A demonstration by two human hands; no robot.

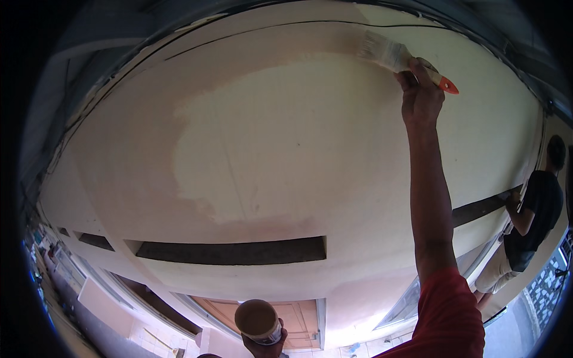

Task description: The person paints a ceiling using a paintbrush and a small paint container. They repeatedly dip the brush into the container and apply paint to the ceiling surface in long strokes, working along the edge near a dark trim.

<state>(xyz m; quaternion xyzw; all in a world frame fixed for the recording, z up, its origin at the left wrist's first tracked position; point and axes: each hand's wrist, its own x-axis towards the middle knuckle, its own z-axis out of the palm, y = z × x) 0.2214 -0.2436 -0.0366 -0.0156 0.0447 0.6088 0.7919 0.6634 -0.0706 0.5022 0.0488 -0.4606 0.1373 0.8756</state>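
Observation:
High up at the right, my right hand (422,98) is closed round the handle of a wide paintbrush (389,53) with an orange tip. Its pale bristles lie against the upper part of the wall (286,143), just under a thin dark cable. Around a lighter cream patch, the wall carries a pinkish coat on its left and upper sides. Low in the middle, my left hand (267,345) holds an open-topped paint tub (256,319) from below and beside it. The inside of the tub looks beige; how full it is cannot be made out.
A long dark slot opening (233,252) cuts the wall above a wooden door (286,319). Another person (528,209) in a dark shirt stands high up at the far right, by a second slot (480,210). Dark cables (322,22) run along the wall's top. The tiled floor lies far below.

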